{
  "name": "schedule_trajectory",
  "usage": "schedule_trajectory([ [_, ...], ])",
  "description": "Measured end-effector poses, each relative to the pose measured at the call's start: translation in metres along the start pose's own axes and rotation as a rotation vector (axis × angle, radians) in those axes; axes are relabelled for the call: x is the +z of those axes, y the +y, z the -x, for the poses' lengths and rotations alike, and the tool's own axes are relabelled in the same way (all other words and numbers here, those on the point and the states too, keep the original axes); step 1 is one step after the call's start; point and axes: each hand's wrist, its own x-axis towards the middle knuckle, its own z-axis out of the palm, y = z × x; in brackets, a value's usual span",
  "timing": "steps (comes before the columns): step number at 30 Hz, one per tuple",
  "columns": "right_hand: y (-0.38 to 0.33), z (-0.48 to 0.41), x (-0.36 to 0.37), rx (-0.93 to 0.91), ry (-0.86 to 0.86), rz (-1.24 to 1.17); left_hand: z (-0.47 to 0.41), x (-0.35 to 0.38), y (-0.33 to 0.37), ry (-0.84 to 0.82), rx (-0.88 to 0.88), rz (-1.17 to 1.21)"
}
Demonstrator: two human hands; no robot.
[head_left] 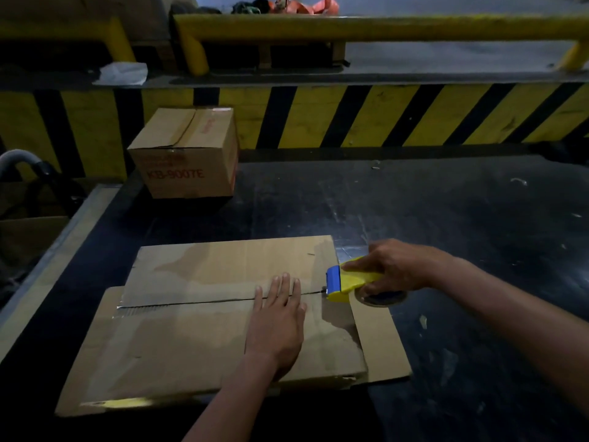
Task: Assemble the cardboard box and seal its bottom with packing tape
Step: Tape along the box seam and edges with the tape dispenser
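Dark worktable in front of a yellow-and-black striped wall: a box bottom is being taped.

The cardboard box sits near the front edge of the table with its bottom flaps folded shut, their seam running left to right across the top face. The left hand lies flat and open on the flaps, fingers spread lightly across the seam near its right end. The right hand is closed around a yellow tape dispenser with a blue front piece, whose nose touches the right end of the seam at the box edge; its roll of tape hangs just under the hand. Farther back on the left of the table stands a second, closed box printed in red with "KB-900TE". A yellow guard rail runs along the raised ledge behind.
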Motion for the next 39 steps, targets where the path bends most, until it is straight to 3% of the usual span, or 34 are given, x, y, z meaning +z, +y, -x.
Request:
schedule_trajectory([
  [8,0.006,0.002,0.024,0.029,0.051,-0.030,-0.007,-0.008,0.014,0.008,-0.038,0.011],
  [13,0.006,0.004,0.028,0.023,0.075,-0.052,-0.022,-0.003,0.039,-0.006,0.043,0.013],
  [39,0.043,0.020,0.020,0.068,0.091,-0.060,-0.024,0.005,0.040,0.060,0.021,0.022],
])
